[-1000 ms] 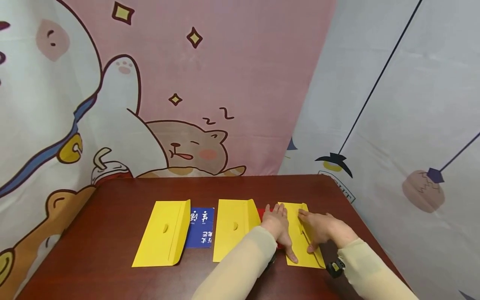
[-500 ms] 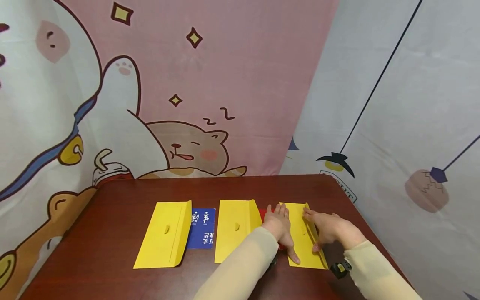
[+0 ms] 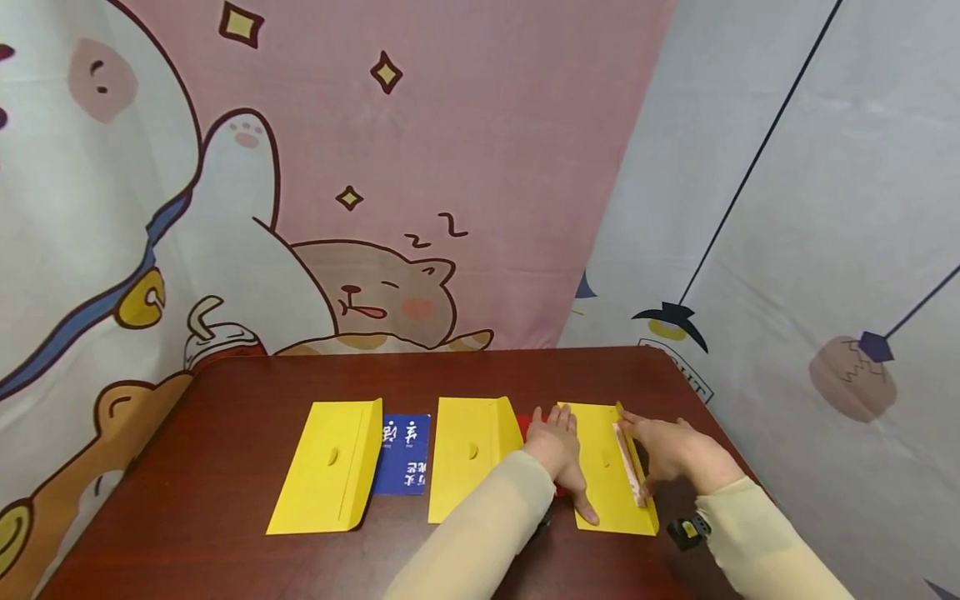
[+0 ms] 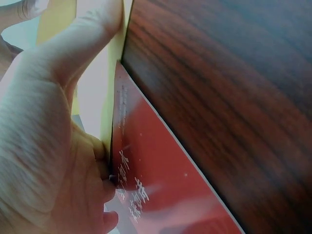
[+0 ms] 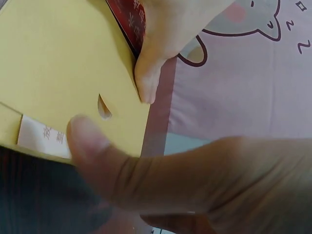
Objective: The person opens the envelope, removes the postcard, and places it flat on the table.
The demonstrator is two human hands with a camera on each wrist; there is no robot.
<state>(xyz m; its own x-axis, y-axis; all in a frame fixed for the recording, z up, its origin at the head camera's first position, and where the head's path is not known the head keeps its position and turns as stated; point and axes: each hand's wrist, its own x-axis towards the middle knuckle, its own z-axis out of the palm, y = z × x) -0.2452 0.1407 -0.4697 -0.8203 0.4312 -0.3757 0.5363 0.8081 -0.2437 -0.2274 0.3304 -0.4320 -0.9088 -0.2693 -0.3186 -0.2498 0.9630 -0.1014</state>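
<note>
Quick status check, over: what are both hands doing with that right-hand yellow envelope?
Left hand flat, pinning the right yellow envelope. Right hand lifting its flap, pale strip showing. Red card under the left hand; nothing blocking.

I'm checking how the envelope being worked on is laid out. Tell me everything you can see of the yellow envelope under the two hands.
The yellow envelope lies flat on the dark wooden table, rightmost of three alike. It looks like plain matte paper with a small curved slit near its middle. Its flap along the right edge is partly lifted, showing a pale strip with tiny print. The left hand presses flat on its left edge, over a red card tucked beside it. The right hand touches the flap side; its exact grip cannot be told.
</note>
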